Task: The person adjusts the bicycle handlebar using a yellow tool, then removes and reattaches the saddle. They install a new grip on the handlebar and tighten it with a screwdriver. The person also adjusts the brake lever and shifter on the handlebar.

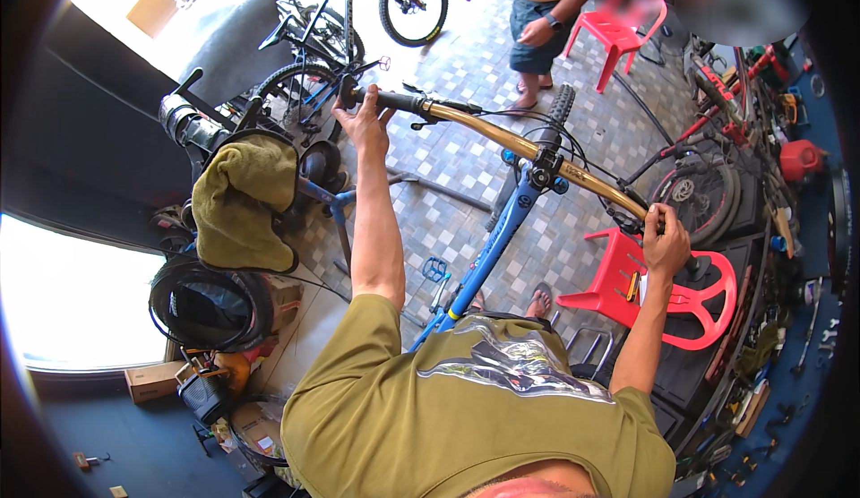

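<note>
A blue mountain bike frame (491,252) stands in front of me, with a gold handlebar (484,131) running across it from upper left to lower right. My left hand (365,126) is closed around the black grip (399,101) at the bar's left end, thumb upward. At the other end, my right hand (666,243) curls over the bar, and its fingers partly hide the grip there. Black cables loop ahead of the stem (544,171). Beyond them the front tyre (562,108) points away from me. A blue pedal (434,270) shows left of the frame.
An olive cloth (242,198) drapes over a stand at left, above stacked tyres (210,305). One red plastic chair (609,274) sits at right, another (618,28) farther off near a standing person (542,28). A black bike (349,14) stands far left. Tools line the right wall.
</note>
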A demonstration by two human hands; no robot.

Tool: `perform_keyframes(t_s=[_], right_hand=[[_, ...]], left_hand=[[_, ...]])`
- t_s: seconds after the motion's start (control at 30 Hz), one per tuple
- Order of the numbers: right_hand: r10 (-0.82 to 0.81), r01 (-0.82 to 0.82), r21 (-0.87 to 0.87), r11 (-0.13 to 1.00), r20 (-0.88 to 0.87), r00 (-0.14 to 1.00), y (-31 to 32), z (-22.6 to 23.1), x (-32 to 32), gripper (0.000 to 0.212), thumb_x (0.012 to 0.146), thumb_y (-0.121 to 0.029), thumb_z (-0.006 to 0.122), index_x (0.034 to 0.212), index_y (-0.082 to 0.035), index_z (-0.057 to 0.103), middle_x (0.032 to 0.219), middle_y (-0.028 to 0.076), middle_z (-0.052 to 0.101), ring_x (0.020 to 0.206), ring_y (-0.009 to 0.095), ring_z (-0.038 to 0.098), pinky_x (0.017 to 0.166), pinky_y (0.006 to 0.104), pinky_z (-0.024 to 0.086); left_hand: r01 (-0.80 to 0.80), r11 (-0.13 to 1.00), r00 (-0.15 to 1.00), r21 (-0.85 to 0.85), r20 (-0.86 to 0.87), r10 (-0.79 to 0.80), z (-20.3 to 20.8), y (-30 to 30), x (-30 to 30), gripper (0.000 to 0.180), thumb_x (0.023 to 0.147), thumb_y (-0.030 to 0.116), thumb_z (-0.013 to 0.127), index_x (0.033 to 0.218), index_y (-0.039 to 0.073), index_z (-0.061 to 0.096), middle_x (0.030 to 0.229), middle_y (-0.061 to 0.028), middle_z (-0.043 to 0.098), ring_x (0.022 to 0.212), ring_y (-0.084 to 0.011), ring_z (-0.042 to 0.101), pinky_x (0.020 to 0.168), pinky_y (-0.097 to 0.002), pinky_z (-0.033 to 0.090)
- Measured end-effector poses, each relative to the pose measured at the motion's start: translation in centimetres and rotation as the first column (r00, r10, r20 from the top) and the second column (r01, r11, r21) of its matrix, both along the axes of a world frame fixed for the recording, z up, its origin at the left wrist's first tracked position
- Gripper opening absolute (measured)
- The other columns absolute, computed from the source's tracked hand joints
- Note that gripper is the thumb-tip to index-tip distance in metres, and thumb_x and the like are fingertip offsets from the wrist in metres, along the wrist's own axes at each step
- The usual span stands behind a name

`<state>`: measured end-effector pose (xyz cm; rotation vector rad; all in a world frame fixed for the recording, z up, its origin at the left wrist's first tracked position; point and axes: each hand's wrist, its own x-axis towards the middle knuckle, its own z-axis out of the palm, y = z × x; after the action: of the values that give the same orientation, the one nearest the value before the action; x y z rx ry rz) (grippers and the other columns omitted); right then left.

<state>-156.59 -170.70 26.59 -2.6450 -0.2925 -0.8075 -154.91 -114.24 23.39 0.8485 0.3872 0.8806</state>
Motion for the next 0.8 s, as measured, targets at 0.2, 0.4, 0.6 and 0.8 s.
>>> perform_keyframes(t_s=[0.2, 0.4, 0.6, 0.8], right_hand=[[-0.026, 0.028, 0.019, 0.999, -0.100, 0.995, -0.7, 0.0, -0.6, 0.033, 0.103, -0.045, 0.059, 0.109, -0.016, 0.072, 0.081, 0.009, 0.073, 0.079, 0.035, 0.071, 0.068, 0.0469, 0.052], [-0.046, -0.008, -0.112, 0.994, -0.474, 0.879, -0.3, 3.9, -0.4, 0.072, 0.093, -0.076, 0.053, 0.129, -0.016, 0.066, 0.086, 0.020, 0.074, 0.091, 0.045, 0.071, 0.075, 0.0550, 0.052], [-0.155, 0.040, -0.223, 0.974, -0.529, 0.834, -2.7, 2.4, 0.8, 0.080, 0.099, -0.078, 0.036, 0.116, -0.007, 0.066, 0.086, 0.027, 0.071, 0.092, 0.052, 0.067, 0.077, 0.0577, 0.049], [-0.120, 0.058, -0.135, 0.989, -0.511, 0.851, -1.0, 1.9, 0.1, 0.058, 0.108, -0.059, 0.036, 0.120, -0.011, 0.066, 0.089, 0.021, 0.073, 0.090, 0.048, 0.069, 0.076, 0.0548, 0.050]], left_hand=[[0.031, 0.998, 0.999, -0.056, -0.002, -0.032, 1.5, -2.7, 0.2, 0.061, 0.091, 0.009, 0.081, 0.132, 0.017, 0.037, 0.114, -0.0108, 0.063, 0.100, -0.0271, 0.070, 0.080, -0.0509, 0.065], [-0.223, 0.919, 0.955, 0.327, -0.118, 0.273, -0.7, 2.6, 1.7, 0.054, 0.086, 0.010, 0.086, 0.119, 0.007, 0.042, 0.102, -0.0086, 0.060, 0.096, -0.0205, 0.065, 0.086, -0.0406, 0.060], [-0.291, 0.795, 0.883, 0.532, -0.169, 0.437, -0.2, 2.0, 1.8, 0.052, 0.079, 0.013, 0.090, 0.106, 0.007, 0.046, 0.098, -0.0062, 0.058, 0.087, -0.0124, 0.057, 0.080, -0.0279, 0.049], [-0.333, 0.787, 0.899, 0.519, -0.078, 0.431, -0.8, 1.5, 1.4, 0.047, 0.082, 0.012, 0.087, 0.099, 0.007, 0.043, 0.096, -0.0045, 0.053, 0.088, -0.0106, 0.052, 0.079, -0.0256, 0.046]])
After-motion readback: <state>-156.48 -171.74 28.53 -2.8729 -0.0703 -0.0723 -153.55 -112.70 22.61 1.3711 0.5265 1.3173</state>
